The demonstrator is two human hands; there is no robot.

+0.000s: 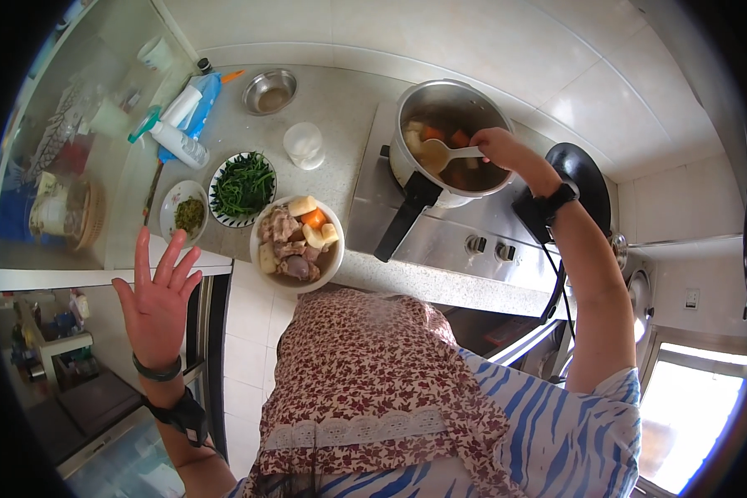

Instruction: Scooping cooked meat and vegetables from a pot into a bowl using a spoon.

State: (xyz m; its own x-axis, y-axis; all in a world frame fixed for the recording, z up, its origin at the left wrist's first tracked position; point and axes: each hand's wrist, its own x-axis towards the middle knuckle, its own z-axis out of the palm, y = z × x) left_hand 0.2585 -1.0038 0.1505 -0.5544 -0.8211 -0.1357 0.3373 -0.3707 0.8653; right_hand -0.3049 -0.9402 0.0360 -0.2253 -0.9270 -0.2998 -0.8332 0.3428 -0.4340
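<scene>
My right hand (499, 148) grips the handle of a pale ladle (439, 155) over the open pressure cooker pot (457, 92). The ladle's bowl is at the surface of the broth, among orange and pale chunks (434, 134) that look like vegetables. The pot stands on a stainless steel gas stove (373, 198), its black handle (404, 218) pointing towards me. My left hand (159, 299) is raised at the left, fingers spread and palm showing, with nothing in it. Between the hands, a white bowl (340, 264) of meat and vegetable chunks sits at the counter's front edge.
Behind the bowl are a plate of chopped greens (244, 184), a small bowl (167, 202) with green bits, a plastic cup (304, 145) and a steel bowl (269, 92). A spray bottle (177, 142) lies at the left. Right of the pot stands a black pan or lid (582, 174).
</scene>
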